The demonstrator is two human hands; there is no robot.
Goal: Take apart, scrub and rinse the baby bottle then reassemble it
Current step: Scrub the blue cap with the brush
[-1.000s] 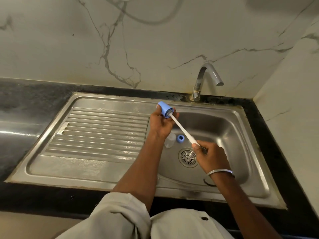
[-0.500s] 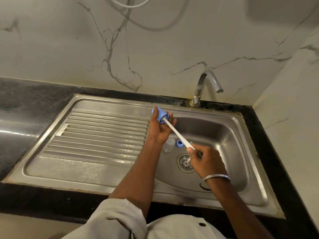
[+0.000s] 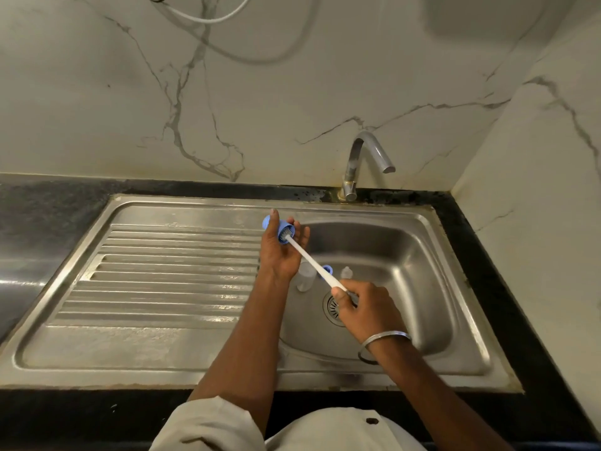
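Your L hand (image 3: 283, 255) grips the blue cap (image 3: 282, 231), 11 o'clock from the drain (image 3: 331, 310). R hand (image 3: 367, 310) grips the brush (image 3: 312, 260), bristles inside the cap. Twist w/ short strokes, over the basin. Bottle body (image 3: 305, 276) lies nearer the drain, same bearing.

One head-worn view looks steeply down from close above the sink (image 3: 422, 255), with the tap (image 3: 352, 164) at one o'clock.
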